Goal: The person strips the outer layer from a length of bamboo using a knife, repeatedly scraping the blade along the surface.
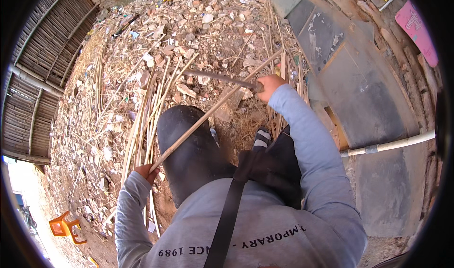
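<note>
A wide spread of rubble and broken brick (198,27) is seen across the ground, bounded on the person's left by a slatted bamboo wall (42,64) and on the right by grey sheet panels (359,93) crossed by a white pipe (392,145). A loose bundle of cut canes (142,121) is laid over the rubble near the dark-trousered knee (189,145). One long cane (213,109) is held slanted across the knee, from lower left to upper right. Its lower end is gripped by the left hand (146,172), fingers closed around it. The right hand (270,86) is closed on the handle of a long dark blade (217,78), which is held out to the left, above the cane and apparently close to it; contact cannot be confirmed. A small orange plastic stool (64,227) is noted at lower left. Risk, as judged: the blade is worked over the knee, so a glancing stroke off the round, hard cane could carry it toward the leg or the left hand; a thin cane could also split or spring loose.
</note>
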The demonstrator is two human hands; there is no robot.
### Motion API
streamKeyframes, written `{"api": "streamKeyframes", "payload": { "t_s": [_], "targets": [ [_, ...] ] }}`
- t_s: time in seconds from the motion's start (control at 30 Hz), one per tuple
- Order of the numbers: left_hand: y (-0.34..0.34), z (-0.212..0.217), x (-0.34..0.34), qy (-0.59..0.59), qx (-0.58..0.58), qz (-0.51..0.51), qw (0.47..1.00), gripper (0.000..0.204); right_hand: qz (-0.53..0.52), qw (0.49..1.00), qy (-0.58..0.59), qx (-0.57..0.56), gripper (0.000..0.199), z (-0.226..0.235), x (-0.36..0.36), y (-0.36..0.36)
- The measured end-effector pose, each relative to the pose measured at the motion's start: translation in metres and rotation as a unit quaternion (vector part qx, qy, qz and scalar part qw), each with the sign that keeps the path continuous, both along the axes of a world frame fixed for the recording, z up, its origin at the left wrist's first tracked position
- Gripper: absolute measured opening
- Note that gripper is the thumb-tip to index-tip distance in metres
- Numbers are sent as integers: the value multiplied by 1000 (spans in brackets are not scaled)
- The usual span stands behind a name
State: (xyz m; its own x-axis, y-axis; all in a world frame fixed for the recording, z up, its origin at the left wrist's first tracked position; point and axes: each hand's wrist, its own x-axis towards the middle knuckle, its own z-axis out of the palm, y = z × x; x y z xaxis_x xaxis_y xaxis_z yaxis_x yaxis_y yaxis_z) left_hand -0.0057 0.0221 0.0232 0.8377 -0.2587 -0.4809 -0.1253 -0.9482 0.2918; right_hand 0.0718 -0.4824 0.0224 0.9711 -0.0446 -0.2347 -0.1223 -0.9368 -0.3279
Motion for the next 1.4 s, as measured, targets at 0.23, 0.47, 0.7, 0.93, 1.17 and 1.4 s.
{"api": "streamKeyframes", "payload": {
  "t_s": [0.23,0.47,0.7,0.93,1.17,1.4],
  "targets": [
    [-1,3,11,-34,70,-65,995,34,-107,994,9,20,42,-2,1,-29],
    [0,-12,18,-46,67,-74,994,32,-229,953,-184,75,36,-110,5,-114],
    [0,-9,-2,31,-27,18,999,33,-281,932,-193,123,47,-60,4,-110],
    [0,-22,-11,55,-189,98,976,32,-354,823,-232,379,29,-59,7,-121],
    [-3,-21,-10,28,-112,86,990,43,-339,796,-235,444,21,-15,1,-84],
    [-17,-8,-14,-43,5,45,998,54,-306,800,-197,478,27,-5,-11,-83]
  ]
}}
